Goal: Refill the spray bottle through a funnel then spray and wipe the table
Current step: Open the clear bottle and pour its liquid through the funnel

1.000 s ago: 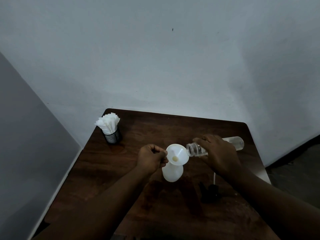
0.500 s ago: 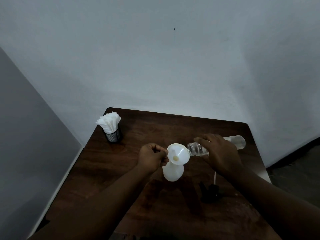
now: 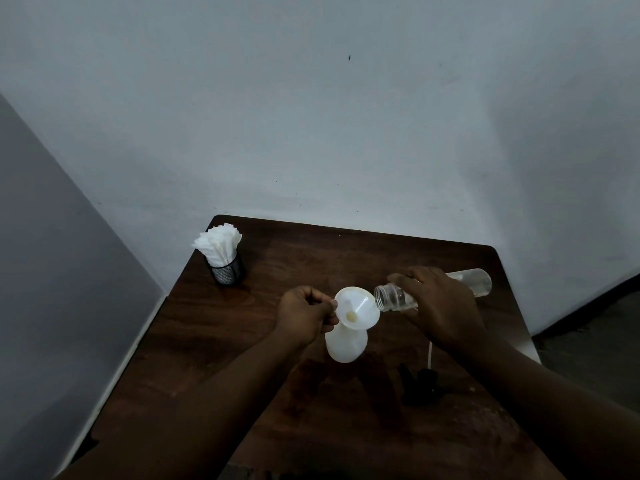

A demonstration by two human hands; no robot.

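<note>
A white spray bottle body (image 3: 346, 344) stands uncapped on the dark wooden table (image 3: 311, 258), with a white funnel (image 3: 356, 308) seated in its neck. My left hand (image 3: 306, 315) pinches the funnel's left rim. My right hand (image 3: 440, 303) grips a clear plastic bottle (image 3: 478, 282) tipped almost level, its open mouth over the funnel's right edge. The black spray head (image 3: 420, 382) with its white tube lies on the table to the right of the white bottle.
A black mesh cup of white napkins (image 3: 221, 254) stands at the table's far left corner. Grey walls close in behind and on the left. The table's right edge drops to a dark floor (image 3: 588, 341).
Both hands, the funnel and the clear bottle have stayed in nearly the same pose; only the view has shifted slightly.
</note>
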